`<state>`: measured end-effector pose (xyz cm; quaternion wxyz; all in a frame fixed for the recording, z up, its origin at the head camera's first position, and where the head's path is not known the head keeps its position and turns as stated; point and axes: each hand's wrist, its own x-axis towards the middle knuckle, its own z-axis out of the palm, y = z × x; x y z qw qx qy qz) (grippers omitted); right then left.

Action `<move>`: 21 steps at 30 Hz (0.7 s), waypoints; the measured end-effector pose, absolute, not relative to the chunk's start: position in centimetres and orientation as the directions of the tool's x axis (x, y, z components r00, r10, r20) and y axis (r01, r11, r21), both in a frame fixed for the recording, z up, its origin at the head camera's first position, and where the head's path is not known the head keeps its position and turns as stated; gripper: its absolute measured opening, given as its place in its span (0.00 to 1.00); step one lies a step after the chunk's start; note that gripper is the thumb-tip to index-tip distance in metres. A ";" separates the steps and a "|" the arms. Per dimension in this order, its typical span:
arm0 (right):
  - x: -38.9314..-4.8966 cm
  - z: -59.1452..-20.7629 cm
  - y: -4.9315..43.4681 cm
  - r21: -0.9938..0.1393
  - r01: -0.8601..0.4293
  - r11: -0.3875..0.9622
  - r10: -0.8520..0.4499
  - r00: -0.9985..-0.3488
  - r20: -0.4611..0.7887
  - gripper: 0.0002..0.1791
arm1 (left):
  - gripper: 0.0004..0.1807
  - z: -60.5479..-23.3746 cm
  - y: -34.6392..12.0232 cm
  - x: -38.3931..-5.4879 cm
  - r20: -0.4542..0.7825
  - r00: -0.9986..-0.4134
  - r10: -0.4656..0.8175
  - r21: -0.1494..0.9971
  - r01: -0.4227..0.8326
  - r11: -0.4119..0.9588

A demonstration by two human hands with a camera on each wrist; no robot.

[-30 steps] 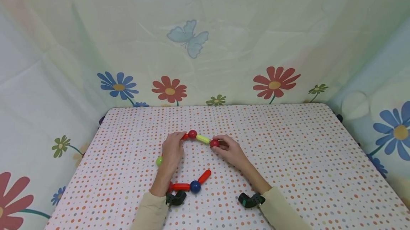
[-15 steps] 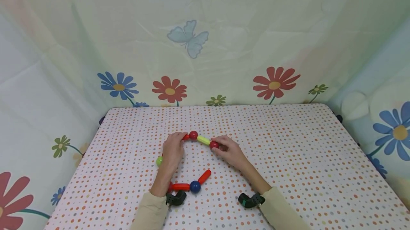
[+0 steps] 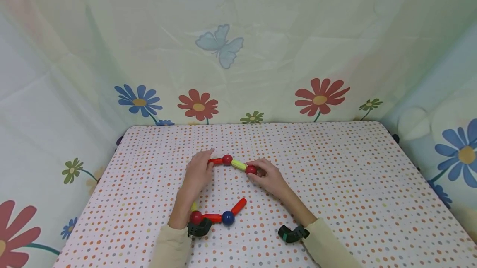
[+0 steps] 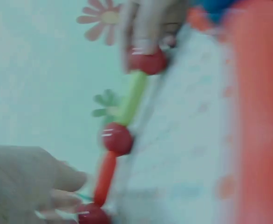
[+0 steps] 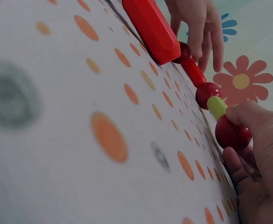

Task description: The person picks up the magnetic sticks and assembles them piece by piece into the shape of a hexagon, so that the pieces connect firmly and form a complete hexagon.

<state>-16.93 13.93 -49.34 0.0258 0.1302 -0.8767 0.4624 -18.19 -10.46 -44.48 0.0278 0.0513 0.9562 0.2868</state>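
Observation:
A bent chain of coloured balls and ribbed rods lies on the table. My right hand (image 3: 269,178) pinches the red ball (image 3: 251,170) at its far right end. From there a yellow-green rod (image 3: 238,164) leads to a second red ball (image 3: 227,160), followed by a red rod (image 3: 216,161). Over that rod's left end hovers my left hand (image 3: 197,174), fingers extended, close to another red ball (image 4: 92,213). Nearer me, a red ball (image 3: 196,217), a red rod (image 3: 211,218), a blue ball (image 3: 228,218) and an angled red rod (image 3: 239,206) follow. My left arm hides the chain's left side.
A spotted cloth covers the table (image 3: 335,168). Behind it hangs a flowered curtain (image 3: 275,52), which also encloses both sides. A black camera mount sits on each wrist, the left mount (image 3: 199,227) partly covering the near red rod.
My left hand has come off the red rod and shifted slightly left, its fingers spreading. The far part of the chain has slid slightly right and nearer. My right hand keeps its red ball.

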 end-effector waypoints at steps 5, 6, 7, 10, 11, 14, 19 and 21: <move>-16.9 -49.2 13.9 -0.809 -0.235 0.539 -0.204 -0.968 0.145 0.20 | 0.33 -41.8 -12.9 -17.2 -0.206 -0.978 0.039 0.381 -0.044 0.924; -16.9 -49.2 13.9 -0.809 -0.231 0.540 -0.204 -0.969 0.140 0.20 | 0.33 -41.3 -13.4 -16.9 -0.254 -0.967 0.025 0.340 -0.065 0.938; -16.9 -49.2 13.9 -0.809 -0.228 0.541 -0.205 -0.969 0.136 0.20 | 0.32 -40.8 -13.8 -16.7 -0.301 -0.954 0.015 0.306 -0.082 0.949; -16.9 -49.2 13.9 -0.804 -0.223 0.552 -0.206 -0.970 0.128 0.20 | 0.26 -39.9 -14.7 -16.1 -0.428 -0.903 0.011 0.265 -0.114 0.958; -16.9 -49.2 13.9 -0.803 -0.220 0.554 -0.205 -0.971 0.125 0.20 | 0.23 -39.7 -14.9 -16.0 -0.454 -0.891 0.021 0.267 -0.113 0.957; -16.8 -49.2 13.9 -0.800 -0.221 0.557 -0.205 -0.971 0.125 0.21 | 0.15 -39.7 -14.8 -15.8 -0.487 -0.872 0.056 0.293 -0.103 0.950; -16.9 -49.3 13.9 -0.809 -0.215 0.548 -0.187 -0.974 0.132 0.20 | 0.13 -40.4 -14.4 -16.1 -0.460 -0.886 0.058 0.342 -0.117 0.932; -17.0 -49.3 13.9 -0.808 -0.210 0.550 -0.166 -0.976 0.140 0.20 | 0.16 -40.8 -14.3 -16.4 -0.439 -0.898 0.045 0.381 -0.140 0.914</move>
